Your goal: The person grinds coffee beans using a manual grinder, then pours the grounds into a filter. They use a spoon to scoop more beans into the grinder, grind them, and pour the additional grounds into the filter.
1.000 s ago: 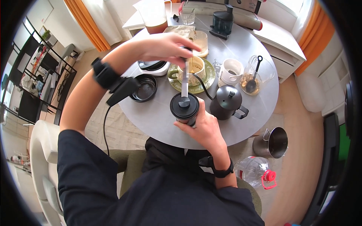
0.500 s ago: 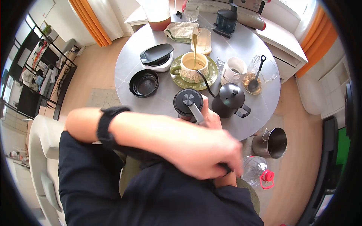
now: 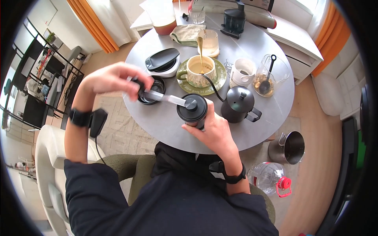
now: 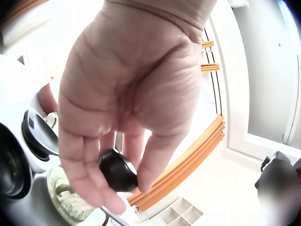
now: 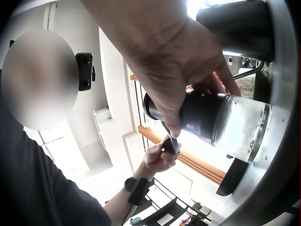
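A hand coffee grinder point(image 3: 191, 112) with a black lid and a metal crank point(image 3: 167, 99) stands near the table's front edge. Around its dark body curls my right hand point(image 3: 216, 133), fingers on one side and thumb on the other. The right wrist view shows its clear lower jar point(image 5: 240, 127) below that grip. My left hand point(image 3: 118, 80), blurred in the head view, holds the crank's black knob point(image 4: 117, 170) between thumb and fingers. The crank points to the left, over a round black dish point(image 3: 147, 96).
Beyond the grinder, a patterned mug point(image 3: 195, 76) with a gold spoon sits on a green saucer point(image 3: 204, 90). A black gooseneck kettle point(image 3: 238, 104) stands close on the right, near a white cup point(image 3: 241, 74). A scale point(image 3: 173, 69) lies left. A steel pot point(image 3: 275, 151) and water bottle point(image 3: 267, 177) are on the floor.
The crank has swung round, from pointing away, to pointing toward the body, to pointing left now, my left hand moving with its knob. My right hand stays on the grinder.
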